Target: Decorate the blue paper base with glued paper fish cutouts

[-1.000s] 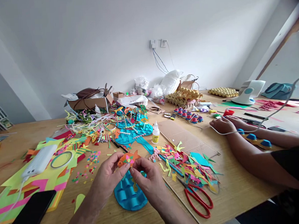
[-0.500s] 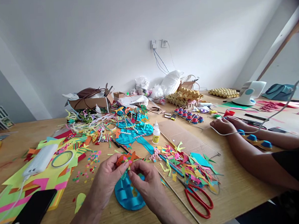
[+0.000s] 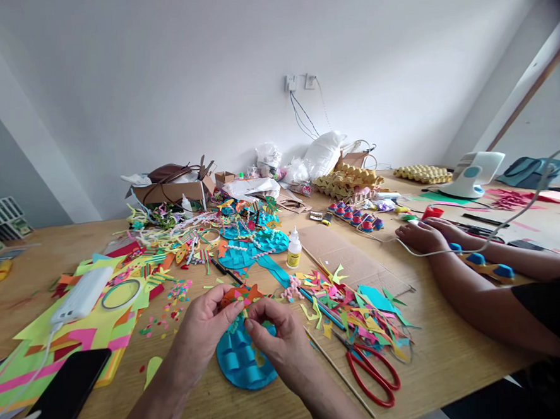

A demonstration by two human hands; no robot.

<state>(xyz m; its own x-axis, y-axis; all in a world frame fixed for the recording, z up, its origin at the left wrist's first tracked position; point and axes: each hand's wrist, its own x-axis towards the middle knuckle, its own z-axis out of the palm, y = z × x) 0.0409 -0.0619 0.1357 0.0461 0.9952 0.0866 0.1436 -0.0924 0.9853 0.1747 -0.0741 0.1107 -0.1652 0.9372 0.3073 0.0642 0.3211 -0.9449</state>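
Pinched between the thumb and fingers of my left hand (image 3: 200,334) is an orange paper fish (image 3: 251,293) with small coloured pieces on it. My right hand (image 3: 281,339) is closed in a pinch at the fish's near edge; whatever its fingertips grip is too small to make out. Under both hands lies a round blue paper piece (image 3: 242,371) covered with curled strips, partly hidden by my right hand. A glue bottle (image 3: 293,250) stands upright beyond them. Red-handled scissors (image 3: 374,374) and a thin wooden stick (image 3: 340,373) rest to the right of my right hand.
Paper scraps (image 3: 362,312) lie right of centre, beside a cardboard sheet (image 3: 344,253). On the left are coloured paper sheets (image 3: 86,338), a tape roll (image 3: 121,295), a white power strip (image 3: 83,297) and a black phone (image 3: 66,399). Another person's arms (image 3: 459,281) reach in from the right.
The view has shifted slightly, moving most things a little to the right. Both hands keep their pinches at the orange fish, with only a slight shift of the fingers.
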